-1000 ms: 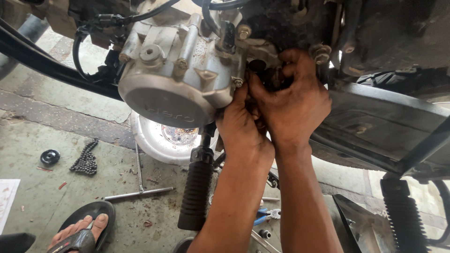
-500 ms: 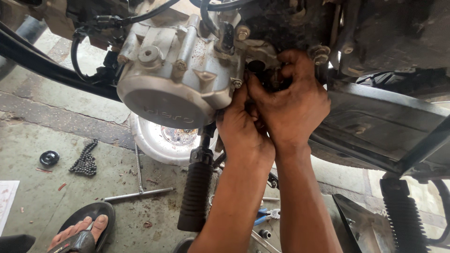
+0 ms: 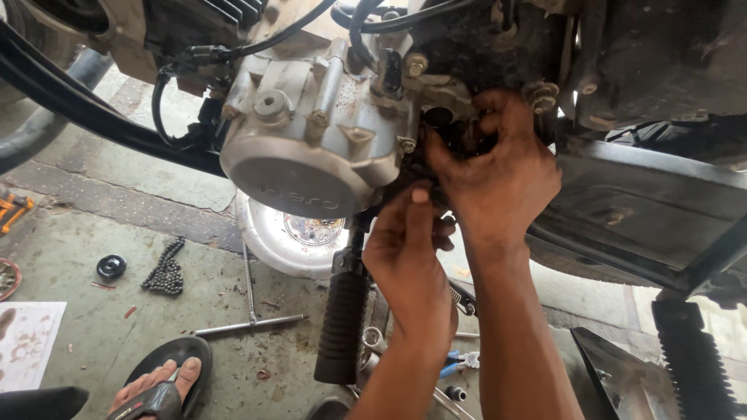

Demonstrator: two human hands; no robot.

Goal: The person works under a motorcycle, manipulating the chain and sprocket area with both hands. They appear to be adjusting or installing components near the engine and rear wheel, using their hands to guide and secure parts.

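A motorcycle engine (image 3: pixel 311 148) fills the upper part of the view, its silver round side cover (image 3: pixel 292 175) facing the camera, with the dark frame and bodywork (image 3: pixel 646 202) running off to the right. Below lies the concrete floor (image 3: pixel 93 342).

Both hands work at a dark, greasy recess just right of the cover. The right hand (image 3: pixel 498 179) curls over the recess with its fingers pushed in; the left hand (image 3: pixel 408 257) comes up from below, fingertips pinched together at the same spot. What they clamp on is hidden by the fingers and shadow, so I cannot tell its name.

The part there looks oily and probably slippery, rigid metal, best gripped by fingertips at its edges.

On the floor lie a shiny metal bowl (image 3: pixel 272 241) under the engine, a T-handle wrench (image 3: pixel 249 311), a short chain (image 3: pixel 165 268), a small black cap (image 3: pixel 111 267) and blue-handled pliers (image 3: pixel 459 362). A ribbed footpeg (image 3: pixel 342 327) hangs downward. A sandalled foot (image 3: pixel 156 389) shows at the bottom edge.
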